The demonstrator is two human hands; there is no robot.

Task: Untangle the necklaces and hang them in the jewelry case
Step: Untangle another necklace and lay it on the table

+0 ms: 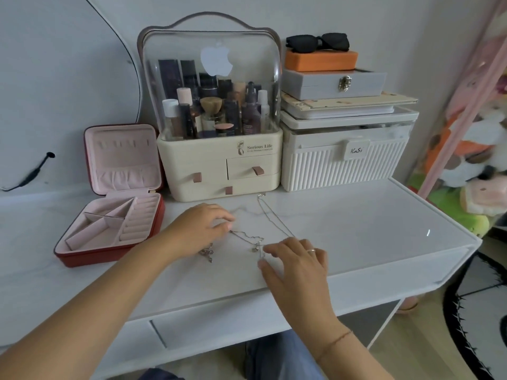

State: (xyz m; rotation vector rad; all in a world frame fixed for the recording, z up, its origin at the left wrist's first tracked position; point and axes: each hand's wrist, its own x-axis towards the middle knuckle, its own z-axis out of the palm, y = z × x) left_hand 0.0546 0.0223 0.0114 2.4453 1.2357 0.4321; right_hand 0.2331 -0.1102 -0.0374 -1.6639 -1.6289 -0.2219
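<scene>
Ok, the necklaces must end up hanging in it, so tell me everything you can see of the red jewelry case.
The red jewelry case is a square box with pink lining, lying open on the white table at left. Its lid stands upright, showing a row of small tabs above a gathered pocket. The base has angled dividers and ring rolls; all empty. The lid stands close to the cream organizer; contact unclear. The left hand and right hand pinch the necklaces, apart from it.

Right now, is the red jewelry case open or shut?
Open: the jewelry case has its lid standing up, pink compartments showing.
</scene>
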